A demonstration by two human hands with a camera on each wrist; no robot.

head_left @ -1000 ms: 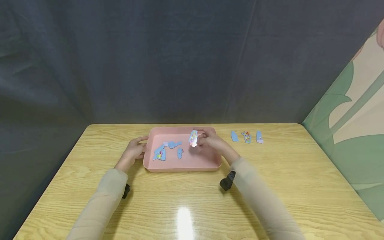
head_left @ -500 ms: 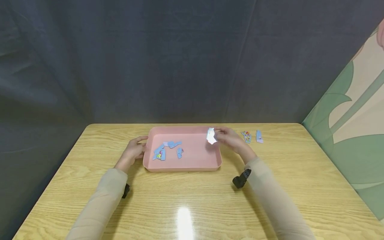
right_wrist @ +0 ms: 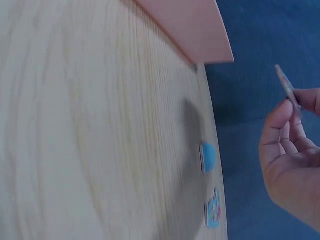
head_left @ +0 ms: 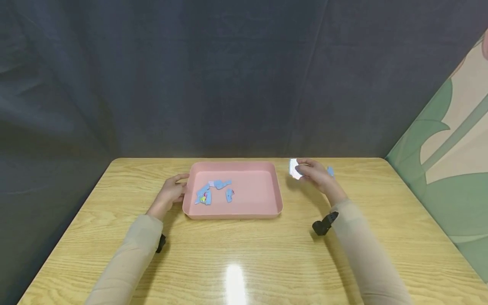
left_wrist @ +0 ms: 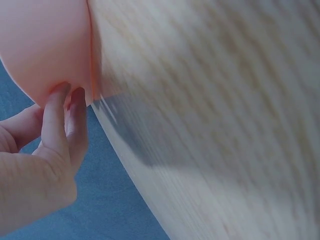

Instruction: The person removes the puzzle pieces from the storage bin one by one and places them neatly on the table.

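My right hand (head_left: 318, 174) pinches a flat puzzle piece (head_left: 293, 168) between thumb and fingers, above the table to the right of the tray. Glare washes out its face in the head view; the right wrist view shows the puzzle piece (right_wrist: 286, 86) edge-on. My left hand (head_left: 169, 194) rests against the left end of the pink tray (head_left: 232, 215), fingertips touching its outer wall in the left wrist view. Inside the tray, several blue puzzle pieces (head_left: 206, 191) cluster at the left, and a small blue piece (head_left: 229, 195) lies apart.
Behind the right hand, part of a blue piece (head_left: 330, 171) shows on the wooden table (head_left: 267, 254). The right wrist view shows a plain blue piece (right_wrist: 208, 157) and a patterned piece (right_wrist: 213, 211) near the back edge. A dark curtain (head_left: 228, 84) hangs behind.
My right hand has carried the puzzle piece rightward, from over the tray to over the table beside it. The left hand and the pieces in the tray stay put.
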